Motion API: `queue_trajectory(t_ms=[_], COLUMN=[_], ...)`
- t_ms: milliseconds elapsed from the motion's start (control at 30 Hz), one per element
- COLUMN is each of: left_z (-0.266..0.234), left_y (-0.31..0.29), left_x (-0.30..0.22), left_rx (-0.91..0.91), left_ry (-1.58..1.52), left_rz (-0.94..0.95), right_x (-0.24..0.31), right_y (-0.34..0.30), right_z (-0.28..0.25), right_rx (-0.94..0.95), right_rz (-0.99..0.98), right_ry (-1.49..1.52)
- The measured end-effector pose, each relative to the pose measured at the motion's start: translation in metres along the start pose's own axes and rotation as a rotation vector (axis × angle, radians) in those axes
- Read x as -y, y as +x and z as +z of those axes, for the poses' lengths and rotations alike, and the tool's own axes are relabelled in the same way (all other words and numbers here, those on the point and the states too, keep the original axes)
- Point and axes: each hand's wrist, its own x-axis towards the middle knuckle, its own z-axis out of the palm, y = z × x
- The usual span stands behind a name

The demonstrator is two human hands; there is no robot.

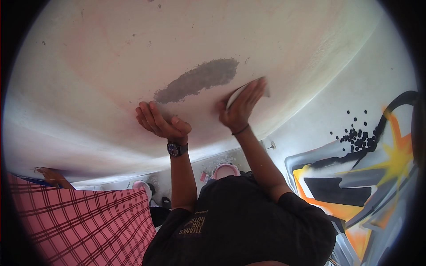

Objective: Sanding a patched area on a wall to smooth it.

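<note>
Before me rises a white wall [111, 57] with a long rough grey patch [199, 80] where the white coat is gone. My left hand [162, 123], with a dark watch on its wrist, rests against the wall just below the patch's left end. Its fingers are stretched out and it holds nothing. To the right of the patch, my right hand [242, 104] presses a thin, bent sheet, apparently sandpaper [236, 96], to the wall. A pale edge of it shows beside the thumb and a grey corner sticks out past the fingertips. The side against the wall is hidden.
Below my arms a pink-rimmed bucket [226, 170] stands on the floor, with another pink container [141, 185] farther left. Pink plaid cloth [84, 217] fills the lower left. Another person's hand [53, 176] touches the wall there. A painted mural [355, 186] covers the right-hand wall.
</note>
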Motion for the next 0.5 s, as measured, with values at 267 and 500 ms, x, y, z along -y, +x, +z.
queue_trajectory(t_ms=[267, 500], left_z=[-0.001, 0.0], left_y=[0.001, -0.001], left_x=[-0.001, -0.002], left_rx=[-0.013, 0.005], left_ry=[-0.006, -0.011], left_rz=[-0.007, -0.005], right_x=[-0.006, 0.024], right_y=[0.063, -0.028], right_z=[-0.026, 0.013], right_rx=[-0.159, 0.039], right_rz=[0.081, 0.015], right_ry=[0.072, 0.061])
